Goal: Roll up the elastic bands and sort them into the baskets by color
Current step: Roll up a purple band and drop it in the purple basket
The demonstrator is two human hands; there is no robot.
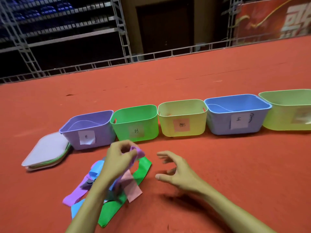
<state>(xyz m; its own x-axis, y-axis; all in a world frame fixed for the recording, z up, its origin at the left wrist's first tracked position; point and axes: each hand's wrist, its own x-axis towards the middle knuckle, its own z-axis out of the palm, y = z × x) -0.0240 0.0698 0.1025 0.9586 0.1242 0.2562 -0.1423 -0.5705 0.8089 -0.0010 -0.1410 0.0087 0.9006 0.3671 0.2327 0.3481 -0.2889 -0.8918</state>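
Purple band [138,153] in grip of left hand [119,158]; right hand [176,172] slack, empty; basket labels [86,137] handwritten, unreadable.

One wide-angle view from the person's head faces forward and down. The left hand [120,157] and right hand [175,170] sit close at the bottom. The baskets [165,122] cross mid-frame, and racks [67,22] stand far behind, tilted.
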